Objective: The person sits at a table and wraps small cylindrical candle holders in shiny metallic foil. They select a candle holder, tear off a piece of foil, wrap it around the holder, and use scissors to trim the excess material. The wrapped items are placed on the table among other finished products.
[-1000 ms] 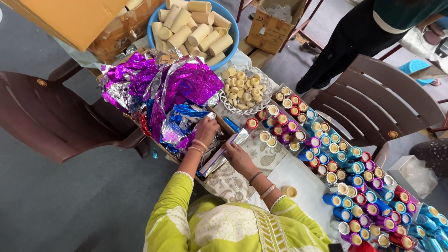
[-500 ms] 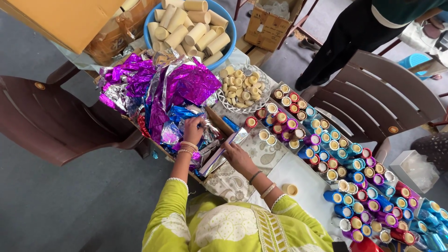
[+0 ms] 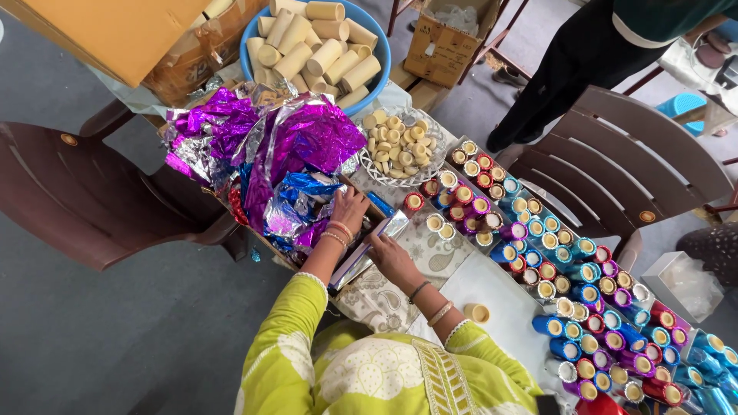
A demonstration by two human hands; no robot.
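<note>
My left hand (image 3: 350,207) lies on the edge of a heap of crumpled purple, blue and silver foil sheets (image 3: 296,157). Its fingers bend into the blue foil, and whether they grip a sheet is hidden. Just below it, my right hand (image 3: 388,255) holds a long silver foil sheet (image 3: 367,250) that slants across the patterned cloth (image 3: 384,296). Both wrists wear bangles and both sleeves are yellow-green.
A blue tub of bare cardboard tubes (image 3: 311,50) stands behind the foil, beside a basket of small round caps (image 3: 400,146). Several rows of foil-wrapped tubes (image 3: 553,253) run to the right. One loose cap (image 3: 477,313) lies near me. Brown chairs (image 3: 84,200) flank the table; a person stands at the back (image 3: 584,54).
My left hand has slid a little right over the blue foil, toward the silver sheet. My right hand has stayed on that sheet.
</note>
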